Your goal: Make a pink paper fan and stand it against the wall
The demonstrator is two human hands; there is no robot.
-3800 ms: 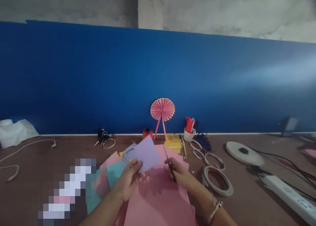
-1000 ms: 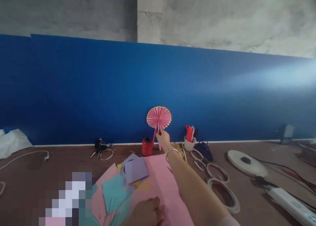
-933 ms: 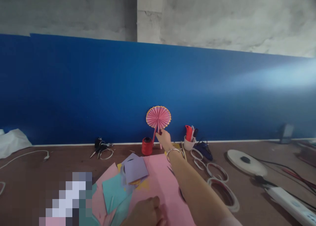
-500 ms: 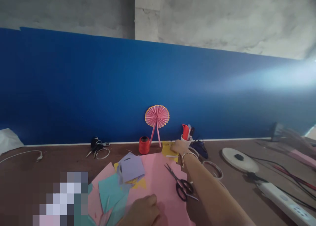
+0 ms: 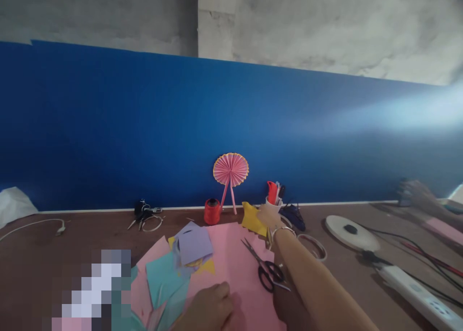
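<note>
My right hand (image 5: pixel 269 218) reaches to the back of the table and grips a piece of yellow paper (image 5: pixel 252 218), its near side tilted up. A bracelet circles that wrist. My left hand (image 5: pixel 210 306) rests with curled fingers on a large pink paper sheet (image 5: pixel 231 254); whatever lies inside its fingers is hidden. Scissors with black handles (image 5: pixel 265 271) lie shut on the right part of the pink sheet. To the left are purple paper pieces (image 5: pixel 196 246), teal paper (image 5: pixel 162 273) and yellow scraps (image 5: pixel 207 267).
Along the blue panel stand a pink folded-paper fan (image 5: pixel 230 169), a red thread spool (image 5: pixel 212 213) and a white cup of pens (image 5: pixel 274 205). Keys (image 5: pixel 144 215) lie left. Right are a tape roll (image 5: pixel 318 248), white disc (image 5: pixel 350 234), power strip (image 5: pixel 415 292) and another person's hand (image 5: pixel 425 196).
The yellow paper has come up off the table in my right hand and changed its tilt. My left hand stays put. The other person's hand at the right has moved slightly.
</note>
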